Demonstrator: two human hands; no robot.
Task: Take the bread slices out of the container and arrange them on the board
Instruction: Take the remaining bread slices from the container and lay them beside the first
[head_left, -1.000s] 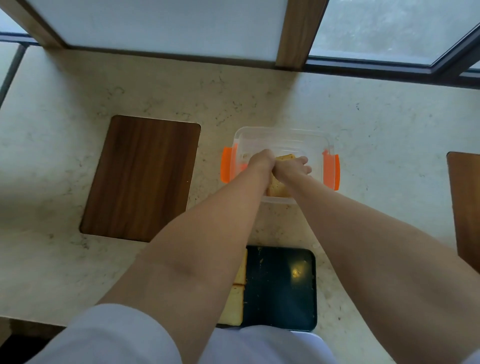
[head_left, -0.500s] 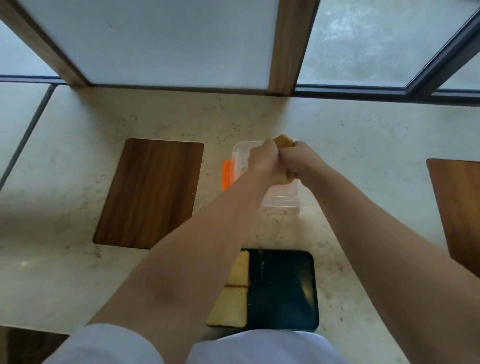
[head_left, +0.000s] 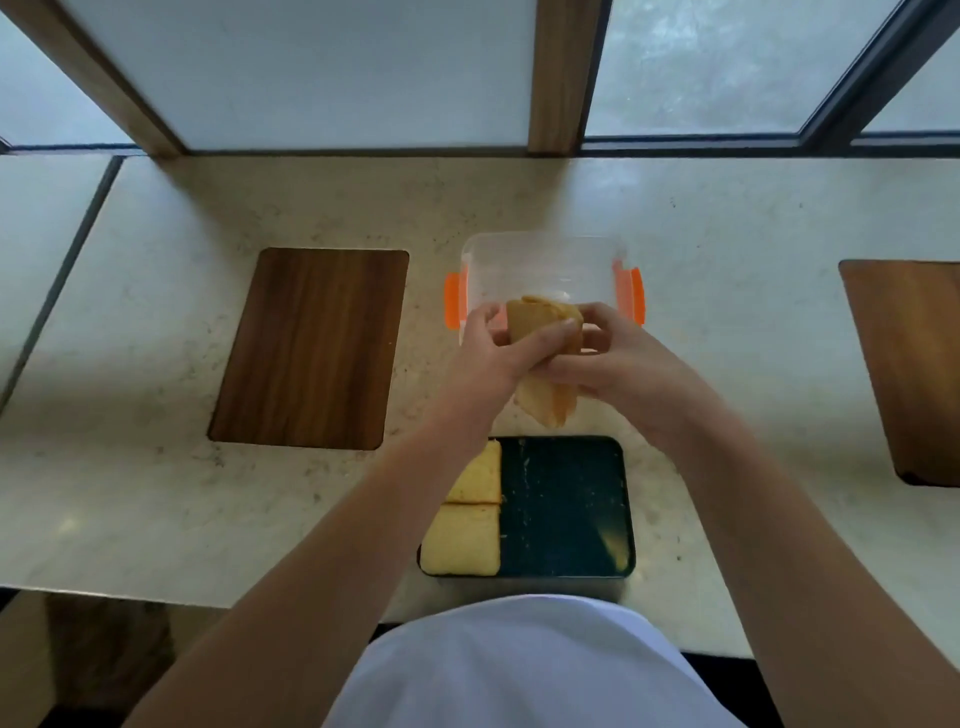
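Both hands grip a small stack of golden bread slices (head_left: 545, 400), held upright in the air just in front of the clear container (head_left: 540, 260) with orange clips. My left hand (head_left: 493, 353) pinches the stack from the left, my right hand (head_left: 613, 358) from the right. The container looks empty where I can see into it. Below, the dark board (head_left: 566, 509) lies at the counter's near edge with two bread slices (head_left: 467, 514) laid one behind the other along its left side, partly under my left forearm.
A wooden board (head_left: 311, 348) lies on the marble counter (head_left: 156, 493) to the left. Another wooden board (head_left: 909, 364) sits at the right edge. Windows with wooden posts run along the far side.
Both hands lifted the bread stack out of the container and drew it toward me. They now hold it in front of the container's near wall.
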